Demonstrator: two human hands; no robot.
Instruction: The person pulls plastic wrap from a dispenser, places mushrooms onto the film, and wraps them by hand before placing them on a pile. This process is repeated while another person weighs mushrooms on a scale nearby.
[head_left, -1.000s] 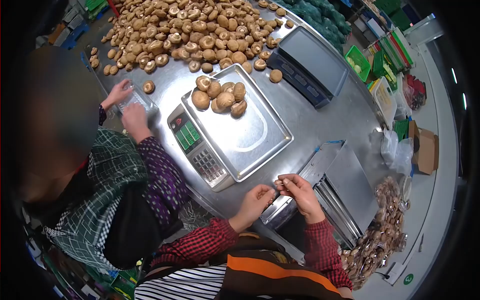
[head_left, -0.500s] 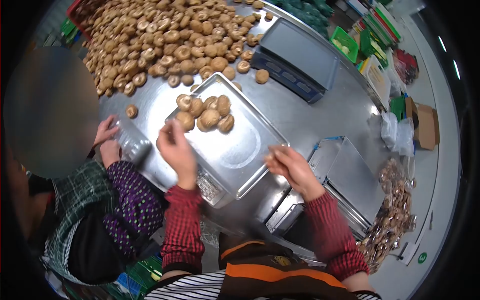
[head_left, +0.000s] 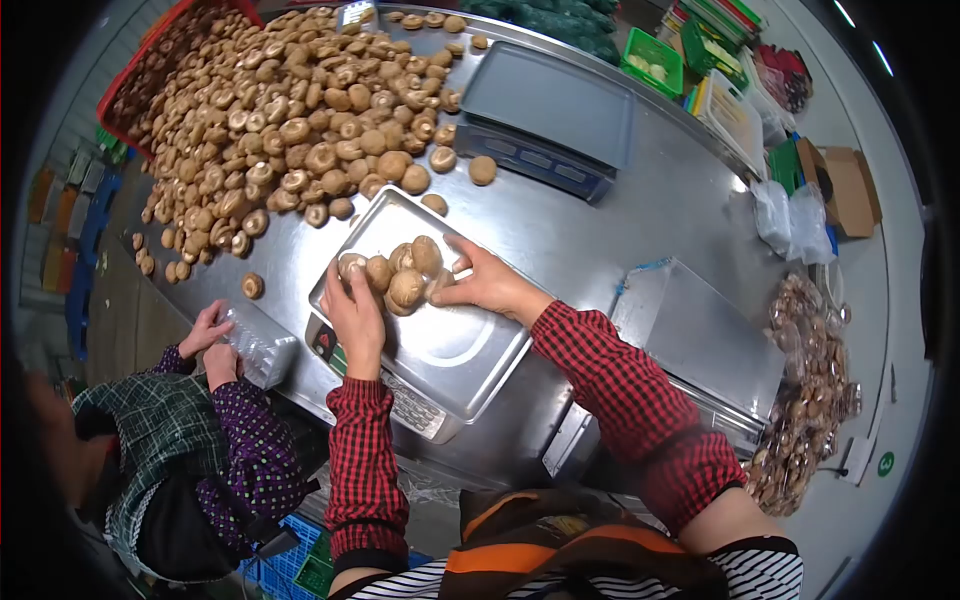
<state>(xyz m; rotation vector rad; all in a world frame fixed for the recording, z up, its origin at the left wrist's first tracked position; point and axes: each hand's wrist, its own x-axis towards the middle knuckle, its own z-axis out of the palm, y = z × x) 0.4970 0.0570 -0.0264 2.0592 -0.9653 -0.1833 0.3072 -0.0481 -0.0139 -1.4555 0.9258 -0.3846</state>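
Observation:
Several brown mushrooms (head_left: 405,287) lie grouped on a metal tray (head_left: 465,350), which rests on a scale with a keypad (head_left: 412,404). My left hand (head_left: 355,315) is at the left of the group, its fingers apart around the leftmost mushrooms; whether it grips one is unclear. From the right, my right hand (head_left: 485,280) reaches in with thumb and fingers apart, its tips beside the group. Something clear, perhaps plastic film, shows between thumb and fingers, too small to tell.
A large mushroom pile (head_left: 290,120) spills from a red crate (head_left: 125,90). Behind the tray stands a grey scale (head_left: 545,110). A metal machine (head_left: 700,330) and packed mushrooms (head_left: 805,400) are at right. At left a co-worker's hands (head_left: 215,340) hold a clear plastic container (head_left: 262,345).
Both hands have come in to the mushrooms on the tray, the right one moving left from the tray's right edge. The mushrooms sit closer together. The camera view has shifted.

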